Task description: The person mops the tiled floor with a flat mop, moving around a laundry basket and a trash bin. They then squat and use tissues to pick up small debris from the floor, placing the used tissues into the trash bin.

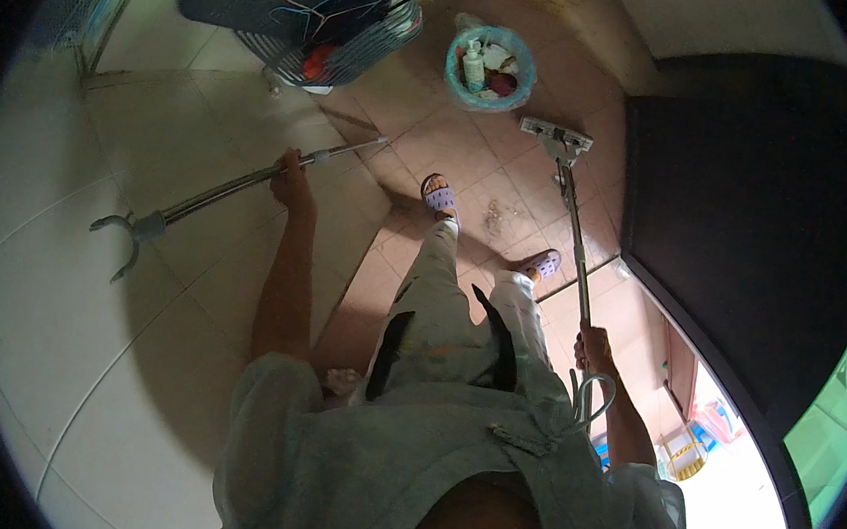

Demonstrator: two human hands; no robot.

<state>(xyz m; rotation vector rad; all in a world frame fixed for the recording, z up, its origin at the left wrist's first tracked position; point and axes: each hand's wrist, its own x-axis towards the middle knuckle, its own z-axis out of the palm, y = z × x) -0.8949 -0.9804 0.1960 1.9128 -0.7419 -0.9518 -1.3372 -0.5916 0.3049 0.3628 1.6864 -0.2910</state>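
Note:
My left hand is closed around a metal clothes pole held out to the left. The pole's grey two-pronged hook points left, and its thin end reaches right, over the floor tiles. On the right, my right hand grips the handle of a flat-headed mop. The mop's pale, wide head is at the far end, near the tiled floor. A pale looped cord hangs by my right wrist. Both hands are well apart, at either side of my legs.
A grey laundry basket with wire hangers and cloth stands far left. Beside it is a lined waste bin containing a white pump bottle. A dark door stands at right, by a bright doorway with a yellow stool.

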